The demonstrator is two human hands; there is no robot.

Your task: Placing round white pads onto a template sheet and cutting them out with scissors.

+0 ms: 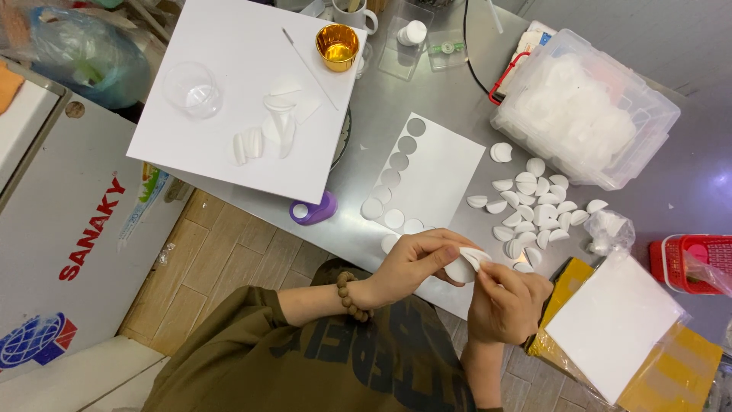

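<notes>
Head view: white disc (465, 265) between both hands' grip.

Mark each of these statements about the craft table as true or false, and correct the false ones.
1. Both hands hold one folded white paper circle between them. True: the left hand and the right hand pinch the folded white circle together.
2. The small gold cup lies on the floor. False: the gold cup stands on the white board.
3. A pile of folded white pieces lies beside a clear plastic box. True: the folded pieces lie on the metal table by the clear plastic box.
4. The white sheet with round holes is uncut. False: the sheet shows several round cut-outs.
5. The purple tape roll sits inside the red basket. False: the purple roll lies at the table's edge, far from the red basket.
</notes>
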